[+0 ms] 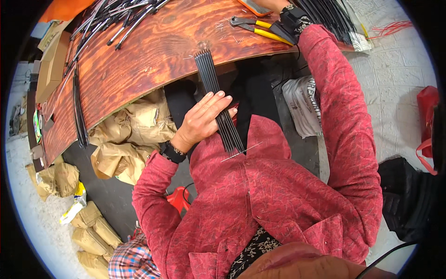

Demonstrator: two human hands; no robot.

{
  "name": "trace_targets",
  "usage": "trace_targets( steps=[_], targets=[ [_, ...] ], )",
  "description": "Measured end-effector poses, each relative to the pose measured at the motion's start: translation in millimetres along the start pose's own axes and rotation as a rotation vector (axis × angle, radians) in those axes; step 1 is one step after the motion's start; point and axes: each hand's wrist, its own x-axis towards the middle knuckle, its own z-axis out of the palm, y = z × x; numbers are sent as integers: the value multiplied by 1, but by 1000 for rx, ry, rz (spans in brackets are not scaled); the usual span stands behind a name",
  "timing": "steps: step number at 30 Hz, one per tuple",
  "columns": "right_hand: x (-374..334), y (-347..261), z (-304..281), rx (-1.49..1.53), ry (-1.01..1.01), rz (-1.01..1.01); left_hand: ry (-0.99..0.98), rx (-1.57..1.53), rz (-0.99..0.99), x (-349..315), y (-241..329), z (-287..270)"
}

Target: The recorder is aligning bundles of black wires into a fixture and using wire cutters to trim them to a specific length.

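Observation:
My left hand (pixel 202 118) is closed around a flat row of thin black rods (pixel 208 72), its fingers lying across their middle. The far end of the rods rests at the table's near edge, and the near end slants down over my lap. A thin wire (pixel 251 147) runs crosswise at the near ends. My right hand (pixel 274 4) reaches to the top edge of the view, at an orange-rimmed tray (pixel 253 8); its fingers are cut off there. Nippers with yellow handles (pixel 262 30) lie beside my right wrist.
Loose black-and-silver rods (pixel 118 21) are heaped on the wooden table (pixel 153 56) at far left. A black bundle (pixel 79 114) overhangs its near edge. More black rods (pixel 332 21) lie far right. Crumpled brown paper (pixel 125 158) and a white sack (pixel 302 107) are below.

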Motion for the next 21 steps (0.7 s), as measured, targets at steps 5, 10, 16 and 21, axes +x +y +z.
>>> trace_targets(
  steps=[5, 10, 16, 21],
  targets=[
    [-2, -1, 2, 186, -104, 42, -3, -16, 5, 4, -3, -1],
    [-25, -33, -29, 700, -338, 243, 15, -15, 5, 2, -4, 5],
    [-75, -75, -3, 609, -508, -95, 11, -22, -19, -5, -4, 5],
    [-101, -72, 27, 347, -384, -457, 3, -35, -12, -3, -4, 6]
  ],
)
